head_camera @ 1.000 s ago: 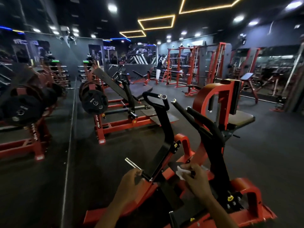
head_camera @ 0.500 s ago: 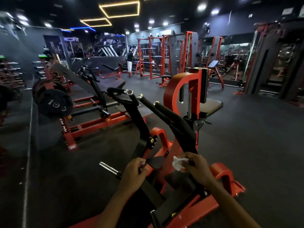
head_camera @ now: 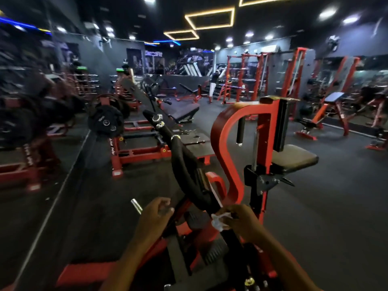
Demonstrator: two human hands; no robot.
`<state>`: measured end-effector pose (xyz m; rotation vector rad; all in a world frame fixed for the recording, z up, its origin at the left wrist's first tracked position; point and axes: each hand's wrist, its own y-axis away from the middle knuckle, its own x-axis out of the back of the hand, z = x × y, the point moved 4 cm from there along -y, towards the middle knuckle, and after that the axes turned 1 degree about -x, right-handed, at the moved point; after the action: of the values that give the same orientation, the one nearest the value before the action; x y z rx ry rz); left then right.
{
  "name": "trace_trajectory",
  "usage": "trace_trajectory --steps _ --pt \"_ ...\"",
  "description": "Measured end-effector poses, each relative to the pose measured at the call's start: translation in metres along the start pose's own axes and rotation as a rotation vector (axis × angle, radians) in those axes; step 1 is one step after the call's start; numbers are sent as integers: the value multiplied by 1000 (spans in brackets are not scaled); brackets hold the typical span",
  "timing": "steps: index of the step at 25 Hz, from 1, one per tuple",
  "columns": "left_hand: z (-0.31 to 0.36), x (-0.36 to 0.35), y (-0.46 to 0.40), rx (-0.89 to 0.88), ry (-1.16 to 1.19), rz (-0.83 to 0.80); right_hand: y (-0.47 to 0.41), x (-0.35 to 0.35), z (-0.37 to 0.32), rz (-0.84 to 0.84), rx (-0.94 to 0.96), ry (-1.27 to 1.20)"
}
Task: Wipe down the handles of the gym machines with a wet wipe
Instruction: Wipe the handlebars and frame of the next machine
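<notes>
- The floor [head_camera: 315, 217] is dark rubber matting, spread through a gym lit by ceiling spots and yellow square light strips [head_camera: 210, 18].
- A red machine [head_camera: 228, 156] stands in the middle, with a curved red frame, a black seat [head_camera: 294, 157] to its right and a short black bar [head_camera: 240, 131] hanging inside the curve.
- To the left, beyond it, stands a second red machine [head_camera: 134, 154] loaded with black plates [head_camera: 105, 122]; red racks [head_camera: 252, 76] line the far wall, and a person [head_camera: 213, 85] stands near them.
- A bench [head_camera: 333, 97] on a red frame sits well to the right.
- A long black padded handle [head_camera: 184, 164] rises from the near machine, up and away toward the left, with chrome end caps at its far tip.
- The right hand [head_camera: 239, 219] is at the lower end of the handle; its grip pinches a white wipe [head_camera: 218, 220] against the black arm there.
- The wipe is crumpled, just left of the right fingers, touching the handle's lower part.
- The left hand [head_camera: 155, 215] is beside the machine's left arm, fingers curled; blur hides whether the grip closes on the black bar or on nothing, so I cannot tell.
- A short chrome peg [head_camera: 136, 205] juts out just left of the left hand.
</notes>
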<state>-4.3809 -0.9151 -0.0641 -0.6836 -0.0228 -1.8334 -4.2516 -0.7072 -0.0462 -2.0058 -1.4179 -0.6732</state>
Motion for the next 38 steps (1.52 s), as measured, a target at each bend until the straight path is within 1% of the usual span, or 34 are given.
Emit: trace_trajectory --steps 2,4,6,9,10,14,17,19,21,23,25,27,28,31,34,36,37,38 --pt "11 -17 6 33 -25 13 -12 16 12 40 14 -62" --pt "21 -26 3 29 -43 36 -32 29 20 65 38 -113" --pt "26 -31 -8 32 -66 69 -58 35 22 97 95 -127" --pt "24 -35 -17 33 -118 130 -93 41 26 172 228 -119" --pt "20 -35 -20 49 -123 159 -107 41 29 166 231 -145" --pt "11 -29 -19 180 -112 270 -154 42 32 92 283 -131" --pt "7 -19 -15 261 -150 377 -172 43 27 101 350 -229" --pt "6 -16 -8 271 -189 388 -183 38 27 93 384 -297" --pt "14 -20 3 332 -237 500 -203 26 30 -21 448 -369" --pt "24 -22 13 352 -253 555 -217 18 28 -68 463 -425" --pt "44 -40 28 417 -301 702 -225 21 24 -174 576 -456" --pt "67 -68 40 440 -316 867 -237 24 28 -288 670 -481" --pt "76 -82 45 451 -332 918 -243 27 32 -310 703 -487" --pt "100 -119 50 493 -390 997 -258 33 55 -348 729 -560" --pt "126 -153 41 465 -399 1127 -270 39 72 -376 732 -644" --pt "142 -168 26 440 -423 1204 -277 45 78 -374 700 -699" --pt "148 -173 16 425 -449 1196 -281 48 80 -347 693 -680" --pt "152 -178 3 405 -482 1151 -285 49 82 -310 725 -662"
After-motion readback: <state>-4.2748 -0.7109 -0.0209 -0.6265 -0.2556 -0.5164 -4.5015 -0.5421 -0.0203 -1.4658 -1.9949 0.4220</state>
